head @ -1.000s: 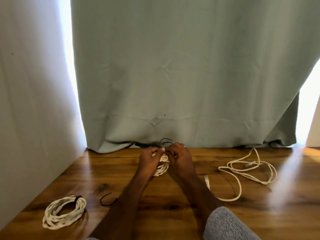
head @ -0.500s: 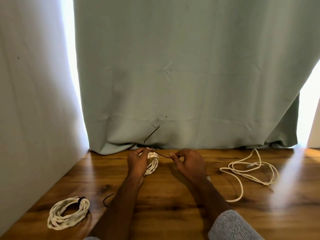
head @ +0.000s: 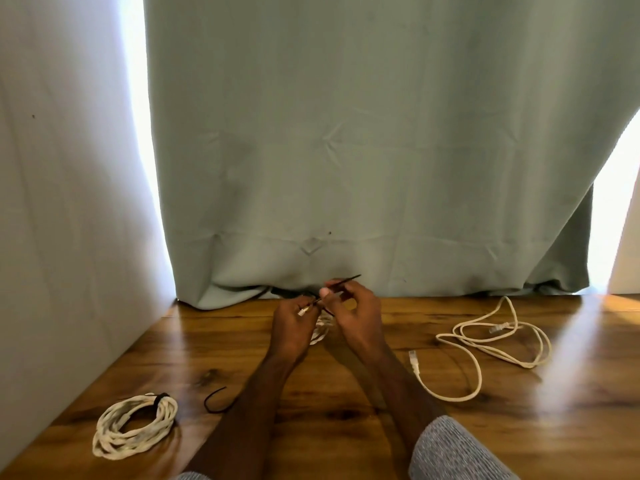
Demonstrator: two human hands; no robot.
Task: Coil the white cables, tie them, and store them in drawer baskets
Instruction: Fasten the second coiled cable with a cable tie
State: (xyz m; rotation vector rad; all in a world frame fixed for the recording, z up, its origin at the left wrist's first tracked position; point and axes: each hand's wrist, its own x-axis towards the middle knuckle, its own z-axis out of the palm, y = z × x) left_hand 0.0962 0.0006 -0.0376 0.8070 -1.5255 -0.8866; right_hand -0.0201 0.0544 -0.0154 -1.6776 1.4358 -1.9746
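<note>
Hands back together; right hand [head: 353,315] pinches the black tie [head: 341,284], left hand [head: 294,322] grips the white coil [head: 320,332] at the desk's [head: 346,410] far middle; tied coil [head: 135,426] near left; loose cable [head: 485,344] right

White braided tied coil [head: 135,425] with black tie; loose cable [head: 498,341] cream-white, clear plugs. Thin black tie [head: 341,281] in the fingers; second black tie [head: 214,400] on brown wood-grain table [head: 346,427], dark knots. Curtain [head: 363,143] plain pale sage green. Wall [head: 69,202] white. Sleeve [head: 450,452] heathered grey.
</note>
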